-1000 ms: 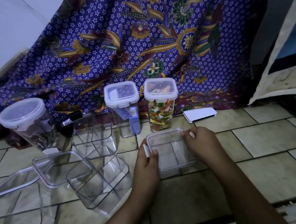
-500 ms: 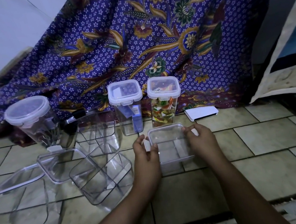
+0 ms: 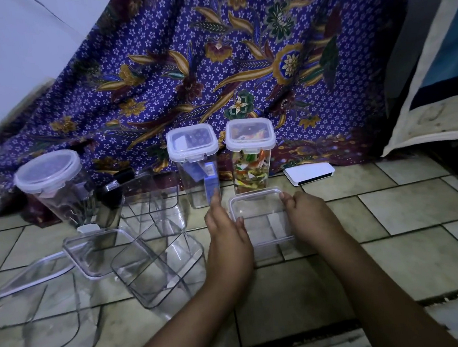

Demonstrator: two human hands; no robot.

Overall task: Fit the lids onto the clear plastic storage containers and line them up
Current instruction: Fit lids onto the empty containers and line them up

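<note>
On the tiled floor (image 3: 393, 205), a small clear container (image 3: 263, 223) with its lid on sits just in front of 2 tall lidded containers (image 3: 194, 162) by the floor's far edge. The right hand (image 3: 309, 216) grips its right side, fingers curled over the rim. The left hand (image 3: 226, 235) rests against its left side, fingers loosened and partly extended.

Two lidded jars (image 3: 222, 160) stand behind the square container (image 3: 260, 220).

left hand (image 3: 226, 236): bare, no ring | right hand (image 3: 309, 216): bare | forearms: sleeveless, no watch
</note>
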